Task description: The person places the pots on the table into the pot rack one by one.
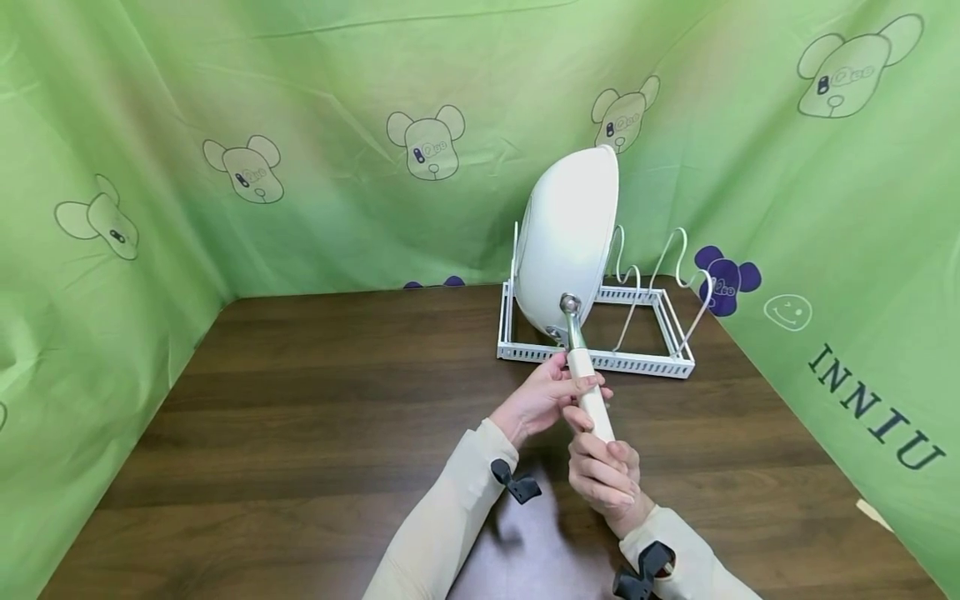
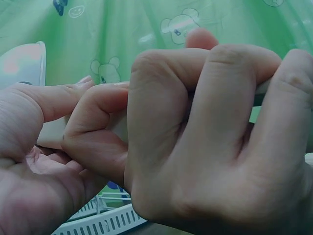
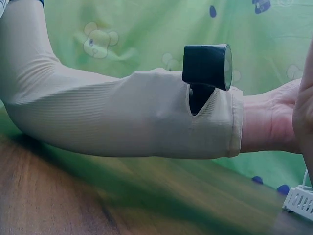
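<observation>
A white frying pan point(image 1: 566, 233) stands tilted on its side over a white wire rack point(image 1: 637, 363). Its cream handle point(image 1: 591, 396), joined by a metal neck, points down toward the person. My right hand point(image 1: 606, 477) has its fingers curled around the handle's lower end. Higher up, my left hand point(image 1: 551, 392) holds the handle, thumb across the top and fingers beneath. In the left wrist view, the right hand's bent fingers point(image 2: 195, 107) cover most of the handle, with the left hand point(image 2: 29, 132) beside them and the pan's edge point(image 2: 22, 63) behind.
The rack's wavy wire dividers point(image 1: 686, 275) rise to the right of the pan. Brown wooden table point(image 1: 315, 417) spreads out in front. Green printed curtain point(image 1: 330, 208) encloses the back and sides. A black wrist camera point(image 3: 208, 66) sits on the left sleeve.
</observation>
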Demonstrator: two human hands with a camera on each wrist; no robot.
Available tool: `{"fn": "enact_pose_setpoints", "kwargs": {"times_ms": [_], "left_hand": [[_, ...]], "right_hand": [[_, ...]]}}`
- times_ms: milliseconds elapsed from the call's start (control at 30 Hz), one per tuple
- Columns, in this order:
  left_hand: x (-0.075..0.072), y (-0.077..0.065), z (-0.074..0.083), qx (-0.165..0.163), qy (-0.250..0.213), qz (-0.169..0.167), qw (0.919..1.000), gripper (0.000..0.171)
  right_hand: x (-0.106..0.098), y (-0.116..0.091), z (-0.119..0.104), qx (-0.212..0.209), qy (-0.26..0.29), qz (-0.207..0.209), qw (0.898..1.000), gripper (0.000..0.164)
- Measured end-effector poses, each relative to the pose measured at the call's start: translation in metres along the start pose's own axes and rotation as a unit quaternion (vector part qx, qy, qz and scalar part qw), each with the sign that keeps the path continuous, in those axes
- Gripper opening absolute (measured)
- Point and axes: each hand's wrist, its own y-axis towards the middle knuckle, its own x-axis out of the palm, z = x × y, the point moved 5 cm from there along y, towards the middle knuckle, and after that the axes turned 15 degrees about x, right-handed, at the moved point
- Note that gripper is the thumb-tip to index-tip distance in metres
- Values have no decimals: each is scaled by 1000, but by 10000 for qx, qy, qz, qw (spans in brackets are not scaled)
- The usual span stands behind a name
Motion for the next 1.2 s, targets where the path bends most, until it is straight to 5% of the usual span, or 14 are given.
{"fn": "enact_pose_setpoints", "kwargs": {"times_ms": [433, 800, 1200], "left_hand": [[-4, -3, -7, -310, -61, 71, 9995, 35], [-12, -7, -11, -483, -180, -364, 9980, 32], [-19, -9, -13, -752, -253, -465, 9958, 37]], "right_hand": [[-1, -5, 5, 7, -163, 152, 9998, 22], [-7, -9, 10, 129, -534, 623, 9965, 22], [-15, -14, 12, 269, -736, 816, 9936, 20]]}}
